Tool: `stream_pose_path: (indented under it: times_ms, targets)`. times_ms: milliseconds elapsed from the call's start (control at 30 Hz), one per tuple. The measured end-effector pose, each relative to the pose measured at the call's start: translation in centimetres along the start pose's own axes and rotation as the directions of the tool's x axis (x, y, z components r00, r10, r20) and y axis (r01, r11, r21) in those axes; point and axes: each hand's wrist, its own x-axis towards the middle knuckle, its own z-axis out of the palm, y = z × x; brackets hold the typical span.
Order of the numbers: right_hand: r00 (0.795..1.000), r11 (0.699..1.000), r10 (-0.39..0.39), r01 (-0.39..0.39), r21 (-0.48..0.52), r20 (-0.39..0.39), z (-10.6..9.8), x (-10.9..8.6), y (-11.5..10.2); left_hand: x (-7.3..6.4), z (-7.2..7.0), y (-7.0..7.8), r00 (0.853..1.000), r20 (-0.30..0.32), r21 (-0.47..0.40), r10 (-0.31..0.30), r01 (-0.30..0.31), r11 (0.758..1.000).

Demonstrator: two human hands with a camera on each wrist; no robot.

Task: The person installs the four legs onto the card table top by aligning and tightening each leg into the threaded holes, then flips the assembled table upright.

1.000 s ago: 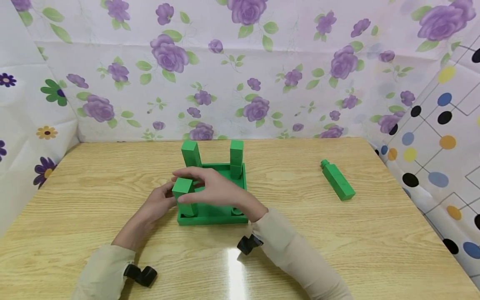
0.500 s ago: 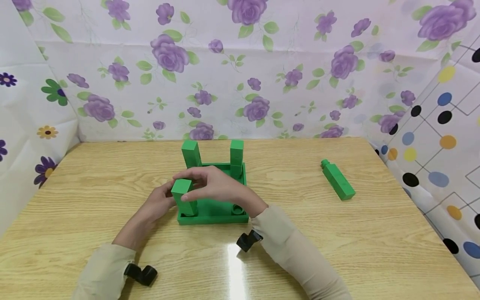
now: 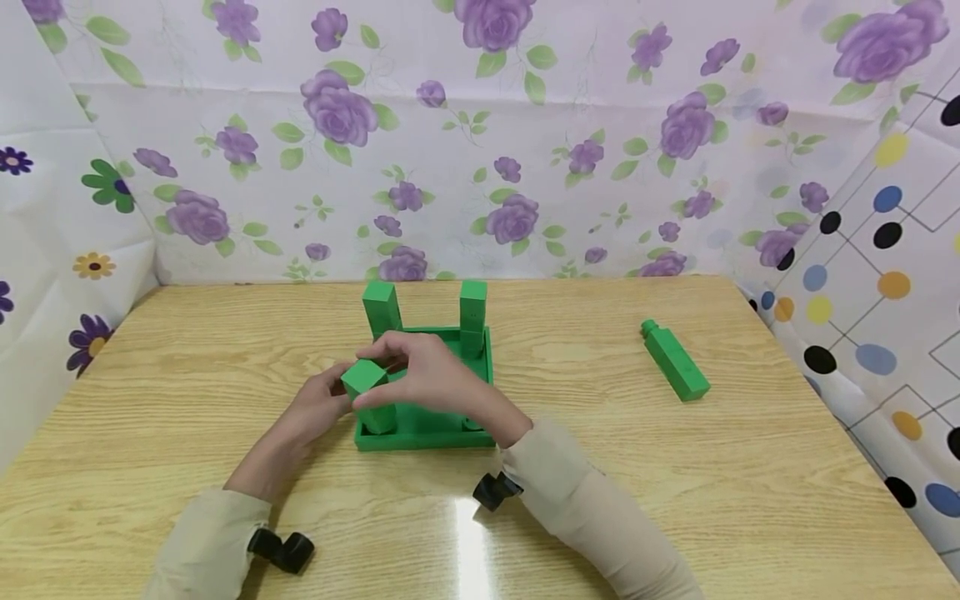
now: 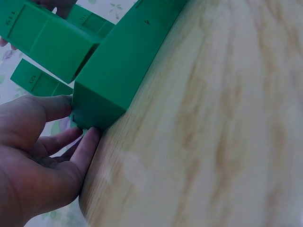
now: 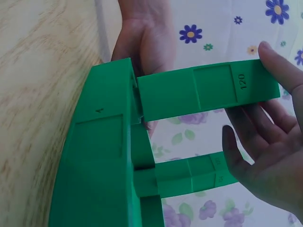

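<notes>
Near the front-left corner of a shallow green tray (image 3: 427, 440) stands a square green post (image 3: 367, 392). My right hand (image 3: 427, 375) grips this post near its top, thumb on the near side and fingers behind. Raised digits (image 5: 242, 81) mark one of its faces in the right wrist view. My left hand (image 3: 318, 404) holds the tray's left side, its thumb and fingertips against the corner in the left wrist view (image 4: 42, 146). Two more posts rise at the tray's back corners, the back-left post (image 3: 382, 307) and the back-right post (image 3: 473, 317). A round socket (image 3: 472, 423) at front right is partly hidden.
A loose green post (image 3: 677, 362) with a narrow threaded end lies on the wooden table (image 3: 600, 467) to the right. A flowered cloth (image 3: 585, 208) hangs behind the table; patterned sheets flank both sides. Black devices (image 3: 281, 550) sit on both wrists.
The front-left post has turned about its length; its top now shows corner-on. My right hand has turned with it, its fingers shifting slightly right. The left hand stays put.
</notes>
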Motion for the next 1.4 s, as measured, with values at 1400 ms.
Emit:
stream_pose_path:
  times_ms: [1400]
  targets:
    - [0.913,0.878,-0.271,0.105,-0.467,-0.304,2.9,-0.2,0.0,0.0,0.0,-0.1,1.000,0.006,0.007,0.012,-0.012,1.000]
